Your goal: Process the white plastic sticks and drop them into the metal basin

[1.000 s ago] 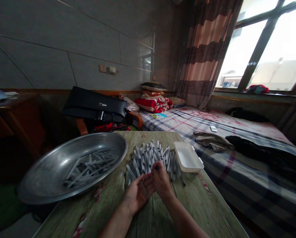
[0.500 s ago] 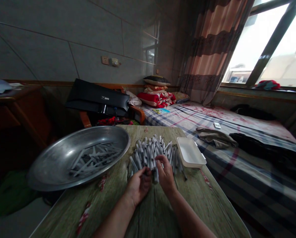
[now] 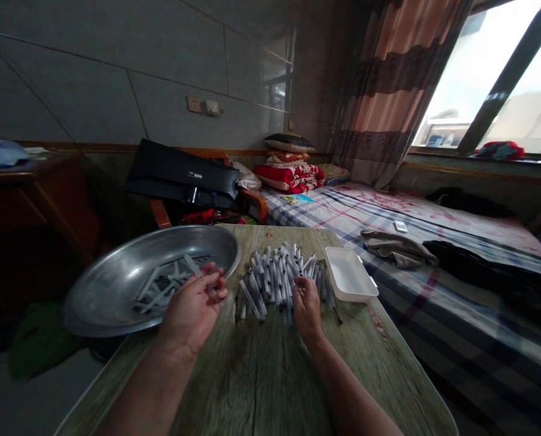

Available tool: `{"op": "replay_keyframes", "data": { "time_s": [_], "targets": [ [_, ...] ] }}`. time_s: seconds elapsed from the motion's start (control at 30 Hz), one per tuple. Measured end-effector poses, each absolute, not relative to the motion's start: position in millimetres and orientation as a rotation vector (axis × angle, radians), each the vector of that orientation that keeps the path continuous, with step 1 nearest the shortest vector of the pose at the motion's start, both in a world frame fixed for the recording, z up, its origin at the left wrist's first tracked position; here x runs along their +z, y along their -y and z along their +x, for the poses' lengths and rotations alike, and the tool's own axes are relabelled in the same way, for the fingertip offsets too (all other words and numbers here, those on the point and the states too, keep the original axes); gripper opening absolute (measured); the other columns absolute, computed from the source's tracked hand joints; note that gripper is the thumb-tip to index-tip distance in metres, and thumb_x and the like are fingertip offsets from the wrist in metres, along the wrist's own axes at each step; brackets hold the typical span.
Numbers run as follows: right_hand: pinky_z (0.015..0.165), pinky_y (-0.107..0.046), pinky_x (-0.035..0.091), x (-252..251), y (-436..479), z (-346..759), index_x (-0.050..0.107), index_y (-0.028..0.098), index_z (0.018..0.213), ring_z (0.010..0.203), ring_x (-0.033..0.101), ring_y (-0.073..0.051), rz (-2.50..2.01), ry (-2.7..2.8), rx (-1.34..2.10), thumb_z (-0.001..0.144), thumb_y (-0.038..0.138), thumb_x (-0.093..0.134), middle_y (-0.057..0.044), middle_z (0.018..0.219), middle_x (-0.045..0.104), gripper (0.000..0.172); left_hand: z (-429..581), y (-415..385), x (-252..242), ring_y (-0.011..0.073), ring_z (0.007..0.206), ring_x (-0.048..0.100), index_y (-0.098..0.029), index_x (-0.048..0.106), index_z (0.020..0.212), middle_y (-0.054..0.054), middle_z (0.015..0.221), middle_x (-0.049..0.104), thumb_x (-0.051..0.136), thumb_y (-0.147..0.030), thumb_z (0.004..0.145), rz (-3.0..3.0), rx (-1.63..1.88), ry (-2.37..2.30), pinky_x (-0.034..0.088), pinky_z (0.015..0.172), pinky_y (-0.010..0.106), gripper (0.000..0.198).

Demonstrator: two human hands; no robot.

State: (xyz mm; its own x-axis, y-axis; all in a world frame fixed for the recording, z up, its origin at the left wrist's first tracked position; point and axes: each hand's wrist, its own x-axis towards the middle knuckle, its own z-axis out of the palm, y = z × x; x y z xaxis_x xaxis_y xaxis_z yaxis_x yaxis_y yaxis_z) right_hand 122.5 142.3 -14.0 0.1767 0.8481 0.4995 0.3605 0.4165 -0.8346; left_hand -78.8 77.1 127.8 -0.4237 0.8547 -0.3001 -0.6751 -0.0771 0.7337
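My left hand (image 3: 195, 306) is closed around a slim translucent white tube (image 3: 192, 264) that sticks up past the fingers, over the right rim of a large metal basin (image 3: 102, 272). Inside the basin lie several similar pale tubes (image 3: 155, 284). At the near edge of a pile of pen-like white tubes with dark ends (image 3: 270, 275), my right hand (image 3: 307, 307) has its fingers curled together. What those fingers hold, if anything, I cannot make out.
A white plastic box (image 3: 350, 275) stands right of the pile on the wood-patterned table (image 3: 270, 375). Beyond the table are a bed with a plaid sheet (image 3: 334, 212) and a chair bearing a black flat panel (image 3: 180, 178).
My left hand has moved left and up from the pile to the basin, with a tube in it. The right hand stays at the pile, its fingers now more curled.
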Motion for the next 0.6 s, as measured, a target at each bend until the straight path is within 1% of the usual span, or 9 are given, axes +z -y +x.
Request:
{"op": "replay_keyframes", "data": {
  "time_s": [0.1,0.23,0.4,0.6],
  "targets": [
    [0.084,-0.038,0.044,-15.1,-142.5,121.8,0.056,0.019,0.096,0.092,0.055,-0.022,-1.168,1.416,0.486,0.084,0.020,0.048,-0.007,0.097,0.057,0.015,-104.7,-77.8,139.6,0.0101,0.061,0.056,-0.013,0.056,0.076,0.003,0.076,0.058,0.050,0.002,0.075,0.262,1.779,-1.089,0.043,0.044,0.017,0.017],
    [0.084,-0.037,0.044,-14.5,-141.8,121.0,0.056,0.019,0.095,0.092,0.055,-0.022,-1.165,1.420,0.470,0.083,0.019,0.048,-0.007,0.096,0.057,0.015,-139.6,-86.0,143.2,0.0107,0.065,0.054,-0.012,0.053,0.073,0.003,0.074,0.054,0.044,0.002,0.079,0.252,1.731,-1.194,0.047,0.050,0.019,0.017],
    [0.084,-0.038,0.044,-13.1,-141.9,122.4,0.056,0.019,0.095,0.092,0.055,-0.022,-1.169,1.418,0.453,0.082,0.019,0.048,-0.007,0.096,0.057,0.015,-173.0,-100.6,130.2,0.0107,0.070,0.050,-0.014,0.047,0.077,0.002,0.076,0.049,0.044,-0.006,0.084,0.166,1.605,-1.319,0.049,0.059,0.021,0.011],
    [0.083,-0.037,0.045,-16.3,-147.1,127.8,0.057,0.020,0.095,0.090,0.054,-0.022,-1.172,1.383,0.407,0.083,0.020,0.048,-0.008,0.097,0.058,0.015,-185.9,-113.8,112.9,0.0126,0.074,0.049,-0.016,0.043,0.076,0.003,0.078,0.045,0.044,-0.010,0.088,0.152,1.468,-1.435,0.050,0.063,0.027,0.013]
  ]
}}
